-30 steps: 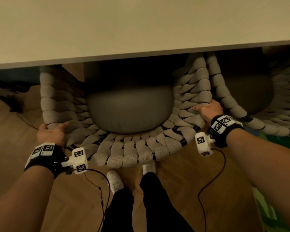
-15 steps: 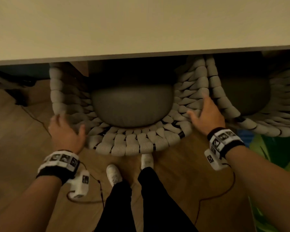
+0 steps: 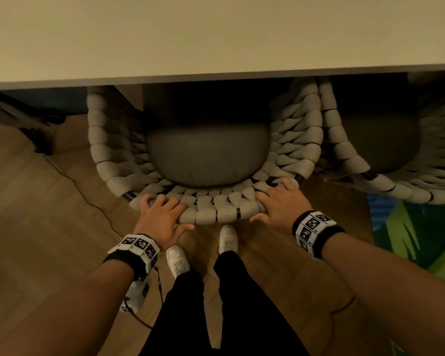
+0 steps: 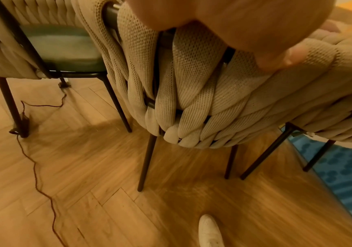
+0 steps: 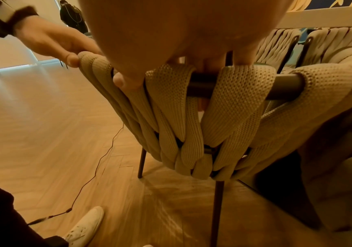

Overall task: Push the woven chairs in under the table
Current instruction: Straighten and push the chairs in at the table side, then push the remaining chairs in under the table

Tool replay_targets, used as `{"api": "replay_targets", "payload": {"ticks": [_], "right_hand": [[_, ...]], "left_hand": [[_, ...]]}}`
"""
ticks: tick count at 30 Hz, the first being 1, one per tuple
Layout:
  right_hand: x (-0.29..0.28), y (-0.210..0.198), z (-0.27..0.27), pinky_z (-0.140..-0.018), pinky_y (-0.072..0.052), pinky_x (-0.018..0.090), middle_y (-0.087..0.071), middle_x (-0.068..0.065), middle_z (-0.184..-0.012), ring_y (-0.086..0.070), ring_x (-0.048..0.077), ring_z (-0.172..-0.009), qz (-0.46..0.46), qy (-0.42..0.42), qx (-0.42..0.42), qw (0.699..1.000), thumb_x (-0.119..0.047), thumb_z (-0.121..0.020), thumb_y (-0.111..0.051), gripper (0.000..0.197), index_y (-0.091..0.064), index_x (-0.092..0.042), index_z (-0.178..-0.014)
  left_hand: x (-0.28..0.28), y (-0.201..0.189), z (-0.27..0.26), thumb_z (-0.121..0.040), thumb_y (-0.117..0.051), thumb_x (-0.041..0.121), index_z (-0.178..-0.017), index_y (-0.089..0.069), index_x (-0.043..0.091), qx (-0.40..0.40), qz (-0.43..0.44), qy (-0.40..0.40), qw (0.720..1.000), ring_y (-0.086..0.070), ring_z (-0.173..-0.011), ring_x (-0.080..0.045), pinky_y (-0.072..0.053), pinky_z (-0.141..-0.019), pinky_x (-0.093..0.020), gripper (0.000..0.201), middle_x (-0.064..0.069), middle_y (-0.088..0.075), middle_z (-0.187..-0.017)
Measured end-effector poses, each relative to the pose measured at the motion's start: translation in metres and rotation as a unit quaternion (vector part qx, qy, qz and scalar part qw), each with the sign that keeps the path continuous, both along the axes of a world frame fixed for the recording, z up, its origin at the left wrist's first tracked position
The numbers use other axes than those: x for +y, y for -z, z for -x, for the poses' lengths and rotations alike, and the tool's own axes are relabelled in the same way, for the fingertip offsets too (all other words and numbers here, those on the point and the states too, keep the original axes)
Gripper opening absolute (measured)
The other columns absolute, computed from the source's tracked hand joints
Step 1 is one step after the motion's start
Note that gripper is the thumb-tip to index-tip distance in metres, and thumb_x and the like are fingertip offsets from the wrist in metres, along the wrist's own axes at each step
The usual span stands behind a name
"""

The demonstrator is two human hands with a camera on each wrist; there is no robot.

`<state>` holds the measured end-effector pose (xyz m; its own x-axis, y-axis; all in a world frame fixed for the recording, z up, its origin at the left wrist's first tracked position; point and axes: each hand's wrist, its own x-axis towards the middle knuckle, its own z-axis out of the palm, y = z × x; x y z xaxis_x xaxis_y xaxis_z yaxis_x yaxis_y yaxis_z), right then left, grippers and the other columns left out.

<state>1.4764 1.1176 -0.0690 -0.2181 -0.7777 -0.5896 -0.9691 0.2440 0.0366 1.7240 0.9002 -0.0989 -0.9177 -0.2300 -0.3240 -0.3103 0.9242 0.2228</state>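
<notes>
A beige woven chair (image 3: 216,214) with a grey seat cushion (image 3: 206,155) stands in front of me, its front half under the pale table top (image 3: 216,34). My left hand (image 3: 162,214) holds the back rim left of centre, fingers curled over the top and thumb behind. On the same rim right of centre my right hand (image 3: 278,204) lies with fingers draped over the weave. In the right wrist view my fingers hook over the dark rim bar (image 5: 287,86) of the chair (image 5: 234,108). A second woven chair (image 3: 344,150) sits close on the right, also partly under the table.
My white shoes (image 3: 177,260) stand just behind the chair on the wood floor. A thin cable (image 3: 82,191) trails across the floor at left. A green and blue rug (image 3: 409,240) lies at right. Another woven chair (image 4: 60,50) stands further left.
Both hands left the chair's sides, opened, and came together onto the back rim. The chair now sits further under the table.
</notes>
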Motion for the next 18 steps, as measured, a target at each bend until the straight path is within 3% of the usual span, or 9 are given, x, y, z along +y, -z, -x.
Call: {"api": "replay_targets", "payload": {"ticks": [9, 12, 14, 16, 18], "right_hand": [[0.004, 0.003, -0.001, -0.111, -0.028, 0.048, -0.067, 0.005, -0.113, -0.061, 0.026, -0.107, 0.026, 0.013, -0.005, 1.0, -0.078, -0.085, -0.02, 0.075, -0.05, -0.024, -0.127], [0.005, 0.002, -0.002, -0.115, -0.023, 0.049, -0.065, 0.005, -0.12, -0.058, 0.026, -0.113, 0.033, 0.032, -0.014, 0.999, -0.078, -0.085, -0.022, 0.076, -0.049, -0.024, -0.131], [0.006, -0.001, -0.005, -0.117, -0.019, 0.048, -0.063, 0.004, -0.124, -0.055, 0.025, -0.117, 0.025, 0.045, -0.024, 0.998, -0.078, -0.085, -0.025, 0.076, -0.048, -0.023, -0.133], [0.003, -0.004, -0.005, -0.118, -0.017, 0.048, -0.062, 0.004, -0.127, -0.053, 0.024, -0.121, 0.013, 0.072, -0.038, 0.997, -0.079, -0.083, -0.03, 0.078, -0.047, -0.022, -0.134], [-0.005, -0.011, -0.006, -0.118, -0.017, 0.048, -0.062, 0.003, -0.127, -0.054, 0.023, -0.121, 0.0, 0.106, -0.052, 0.993, -0.081, -0.08, -0.035, 0.08, -0.048, -0.022, -0.133]], "left_hand": [[0.0, 0.006, 0.001, -0.083, -0.035, 0.073, -0.107, -0.063, 0.027, 0.019, -0.001, -0.017, 1.0, -0.053, -0.087, -0.023, -0.035, -0.089, -0.056, 0.059, 0.007, -0.062, -0.098], [-0.001, 0.0, 0.004, -0.078, -0.034, 0.076, -0.11, -0.062, 0.029, -0.014, -0.01, -0.025, 1.0, -0.052, -0.093, -0.025, -0.035, -0.091, -0.055, 0.063, 0.004, -0.061, -0.103], [-0.002, -0.009, 0.01, -0.073, -0.032, 0.08, -0.118, -0.06, 0.033, -0.076, -0.031, -0.042, 0.996, -0.05, -0.106, -0.024, -0.029, -0.101, -0.053, 0.072, 0.005, -0.059, -0.112], [-0.004, -0.016, 0.018, -0.074, -0.041, 0.08, -0.124, -0.057, 0.035, -0.118, -0.05, -0.064, 0.99, -0.047, -0.116, -0.022, -0.024, -0.106, -0.048, 0.068, 0.008, -0.057, -0.119], [-0.009, -0.026, 0.023, -0.082, -0.056, 0.067, -0.122, -0.058, 0.031, -0.099, -0.077, -0.102, 0.987, -0.047, -0.116, -0.02, -0.031, -0.104, -0.042, 0.054, 0.006, -0.057, -0.118]]}}
